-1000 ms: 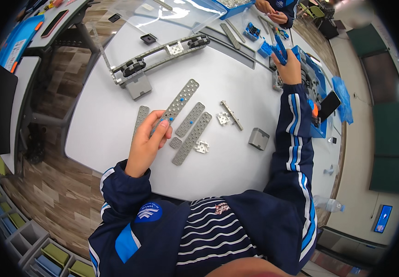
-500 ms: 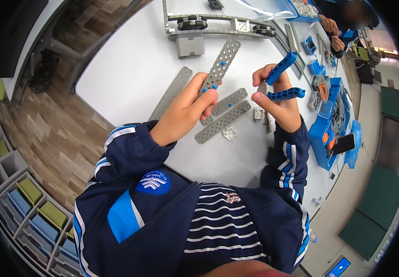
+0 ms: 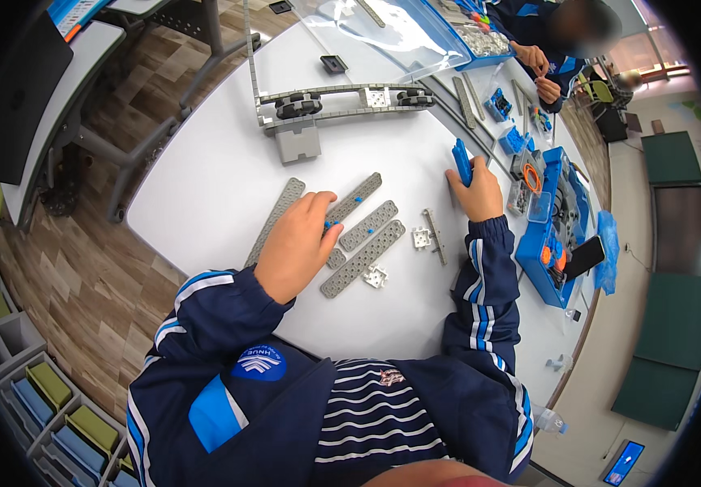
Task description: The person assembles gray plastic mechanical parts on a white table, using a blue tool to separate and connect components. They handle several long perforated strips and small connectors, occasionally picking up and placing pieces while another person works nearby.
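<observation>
My left hand (image 3: 297, 247) rests low over the table with thumb and fingers apart, around the near end of a grey perforated beam (image 3: 360, 196) that carries blue pins. Whether the fingers still touch that beam is hard to see. Another grey beam (image 3: 287, 200) lies to its left, and two shorter beams, one (image 3: 369, 225) with a blue pin and one plain (image 3: 364, 258), lie to its right. My right hand (image 3: 478, 195) is closed round a blue plastic two-handled tool (image 3: 461, 161) at the table's right; its lower part is hidden by the hand.
White connectors (image 3: 422, 237) and a thin grey bar (image 3: 435, 235) lie between my hands. Beyond them stands a grey frame (image 3: 342, 114) with black wheels and a grey block (image 3: 297, 142). A blue parts bin (image 3: 533, 252) is at right. A co-worker's hands (image 3: 539, 73) are at far right.
The beam with blue pins has come down from my left hand's raised grip onto the table, and that hand's fingers have spread. My right hand has turned the blue tool; its handles no longer appear spread.
</observation>
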A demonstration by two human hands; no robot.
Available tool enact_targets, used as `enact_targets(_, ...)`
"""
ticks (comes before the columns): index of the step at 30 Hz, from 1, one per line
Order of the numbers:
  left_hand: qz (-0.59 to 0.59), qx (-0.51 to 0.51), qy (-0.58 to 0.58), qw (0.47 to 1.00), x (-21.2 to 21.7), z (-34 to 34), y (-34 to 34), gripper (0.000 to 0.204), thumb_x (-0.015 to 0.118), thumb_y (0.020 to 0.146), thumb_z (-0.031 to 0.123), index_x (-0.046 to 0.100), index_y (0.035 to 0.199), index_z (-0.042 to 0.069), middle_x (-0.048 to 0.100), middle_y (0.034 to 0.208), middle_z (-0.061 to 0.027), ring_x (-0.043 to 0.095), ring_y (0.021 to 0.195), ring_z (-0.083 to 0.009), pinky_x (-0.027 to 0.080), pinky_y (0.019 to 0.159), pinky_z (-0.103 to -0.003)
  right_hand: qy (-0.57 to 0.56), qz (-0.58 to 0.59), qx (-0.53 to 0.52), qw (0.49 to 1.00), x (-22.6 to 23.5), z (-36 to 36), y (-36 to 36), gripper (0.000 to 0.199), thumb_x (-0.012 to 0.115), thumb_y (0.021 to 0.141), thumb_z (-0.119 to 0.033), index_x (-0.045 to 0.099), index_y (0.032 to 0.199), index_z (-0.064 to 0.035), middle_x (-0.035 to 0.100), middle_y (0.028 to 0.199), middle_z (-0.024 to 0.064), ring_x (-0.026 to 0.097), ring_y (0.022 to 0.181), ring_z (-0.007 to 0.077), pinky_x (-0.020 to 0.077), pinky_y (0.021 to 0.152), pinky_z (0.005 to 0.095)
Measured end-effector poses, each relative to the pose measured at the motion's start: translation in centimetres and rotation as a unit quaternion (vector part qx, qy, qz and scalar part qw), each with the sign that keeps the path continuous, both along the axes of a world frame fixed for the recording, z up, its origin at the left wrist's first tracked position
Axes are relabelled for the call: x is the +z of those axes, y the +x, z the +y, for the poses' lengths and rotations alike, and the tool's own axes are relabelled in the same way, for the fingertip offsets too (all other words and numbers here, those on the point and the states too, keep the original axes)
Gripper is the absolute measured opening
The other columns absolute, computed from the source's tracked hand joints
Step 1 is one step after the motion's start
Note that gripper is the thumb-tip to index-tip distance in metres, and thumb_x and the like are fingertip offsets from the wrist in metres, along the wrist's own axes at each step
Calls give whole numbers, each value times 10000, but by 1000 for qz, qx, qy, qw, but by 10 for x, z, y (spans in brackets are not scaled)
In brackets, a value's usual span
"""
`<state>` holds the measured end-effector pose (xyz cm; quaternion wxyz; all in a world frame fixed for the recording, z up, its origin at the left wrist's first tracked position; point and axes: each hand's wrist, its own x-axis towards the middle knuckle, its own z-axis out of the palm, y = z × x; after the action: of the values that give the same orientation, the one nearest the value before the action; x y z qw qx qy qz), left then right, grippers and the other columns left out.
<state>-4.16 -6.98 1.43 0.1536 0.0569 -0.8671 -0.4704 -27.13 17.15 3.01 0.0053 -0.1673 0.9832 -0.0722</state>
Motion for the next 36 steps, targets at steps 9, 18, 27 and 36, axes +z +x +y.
enact_targets(9,147,111,-143,972,28,-82,-26,405,726,850,163,584,1199,13,614,1054,-134,604,935,-250,493,785,-382,-3,45,133,990,28,-7,5,629,768,800,-389,538,1233,4,594,1169,216,580,1092,368,488,892,426)
enact_targets(18,-112,44,282,952,-5,-163,-104,527,625,950,435,557,1269,22,640,1087,-75,654,903,-150,521,740,-280,-35,156,405,900,15,-137,-29,556,756,781,-177,531,1277,-65,574,1246,133,532,1187,333,378,1050,430)
enact_targets(27,-48,93,295,950,-33,-208,-167,554,519,980,501,624,1194,0,687,1038,-120,673,928,-185,526,811,-326,-54,246,344,905,50,-55,-22,543,773,718,-74,550,1213,-48,596,1185,130,544,1120,345,401,1007,446)
enact_targets(36,-73,191,-6,979,-72,-229,-339,544,721,845,491,688,961,-39,686,886,-139,629,876,-215,478,804,-333,-100,208,117,966,64,70,55,521,788,746,-121,564,1204,-13,615,1110,158,569,1047,360,433,909,429)
